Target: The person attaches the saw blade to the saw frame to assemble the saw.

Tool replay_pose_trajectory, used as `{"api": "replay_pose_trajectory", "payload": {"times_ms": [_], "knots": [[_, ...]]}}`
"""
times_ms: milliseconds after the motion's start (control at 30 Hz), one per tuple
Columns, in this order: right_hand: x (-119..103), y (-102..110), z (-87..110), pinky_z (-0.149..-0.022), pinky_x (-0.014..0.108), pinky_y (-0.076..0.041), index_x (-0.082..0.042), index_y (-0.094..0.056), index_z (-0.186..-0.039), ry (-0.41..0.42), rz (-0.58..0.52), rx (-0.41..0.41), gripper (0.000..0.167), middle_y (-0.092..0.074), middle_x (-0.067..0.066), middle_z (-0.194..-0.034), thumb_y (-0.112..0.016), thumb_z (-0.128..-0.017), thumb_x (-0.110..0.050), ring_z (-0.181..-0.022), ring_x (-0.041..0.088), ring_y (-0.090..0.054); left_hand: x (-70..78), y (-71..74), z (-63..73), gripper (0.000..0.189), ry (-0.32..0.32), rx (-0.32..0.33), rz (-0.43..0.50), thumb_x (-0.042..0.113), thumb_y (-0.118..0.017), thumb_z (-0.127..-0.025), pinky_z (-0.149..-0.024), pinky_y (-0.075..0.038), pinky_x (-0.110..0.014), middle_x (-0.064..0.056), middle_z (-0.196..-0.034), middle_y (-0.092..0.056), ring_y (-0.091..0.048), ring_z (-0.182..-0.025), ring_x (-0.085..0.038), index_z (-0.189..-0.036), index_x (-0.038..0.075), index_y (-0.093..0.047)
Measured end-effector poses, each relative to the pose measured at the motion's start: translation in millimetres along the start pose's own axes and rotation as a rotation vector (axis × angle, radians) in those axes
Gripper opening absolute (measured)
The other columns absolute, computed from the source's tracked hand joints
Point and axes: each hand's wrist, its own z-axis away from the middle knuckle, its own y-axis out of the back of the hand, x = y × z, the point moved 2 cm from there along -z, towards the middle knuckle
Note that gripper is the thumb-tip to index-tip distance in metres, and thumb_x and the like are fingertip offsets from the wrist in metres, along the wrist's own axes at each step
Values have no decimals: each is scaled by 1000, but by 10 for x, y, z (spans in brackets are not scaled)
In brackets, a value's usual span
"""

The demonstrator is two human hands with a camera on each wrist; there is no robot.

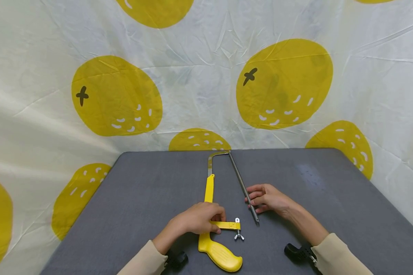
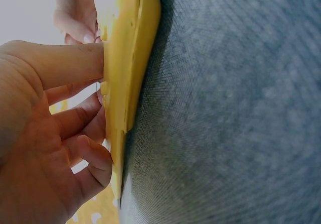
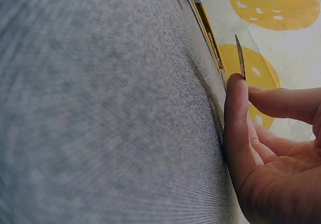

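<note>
A yellow hacksaw (image 1: 223, 258) lies on the grey table with its handle toward me. My left hand (image 1: 201, 217) grips the yellow frame just beyond the handle, close to the arm that carries a wing nut (image 1: 239, 236). In the left wrist view, the thumb and fingers touch the yellow frame (image 2: 120, 58). My right hand (image 1: 270, 200) pinches the narrow saw blade (image 1: 239, 177) near its lower end. The blade's far end meets the tip of the frame's metal bow (image 1: 210, 162), while its near end sits apart from the wing-nut arm. The right wrist view shows the blade (image 3: 239, 56) edge-on above the fingers.
The grey table (image 1: 151, 179) ends at a back edge against a white cloth (image 1: 199, 95) printed with yellow fruit. Black wrist camera mounts (image 1: 296, 253) sit under both wrists, close to the tabletop.
</note>
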Motion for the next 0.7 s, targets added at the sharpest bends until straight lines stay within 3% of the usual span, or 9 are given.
{"api": "replay_pose_trajectory", "payload": {"times_ms": [267, 700], "knots": [[-8, -10, 10, -72, 32, -62, 16, -36, -149, 7, 11, -8, 64, -69, 23, -123, -66, -95, -1, -91, 12, -72, 3, -8, -3, 17, -4, 6, -2, 26, -82, -90, -73, -47, -19, 15, -89, -57, -53, -78, 1, -98, 29, -67], [-17, -27, 18, -73, 32, -62, 15, -33, -151, -13, -27, -25, 69, -73, 16, -117, -68, -96, -5, -91, 13, -73, 11, -12, -10, 17, -4, 9, -3, 27, -82, -90, -73, -47, -19, 15, -89, -57, -53, -77, 1, -98, 30, -68]]}}
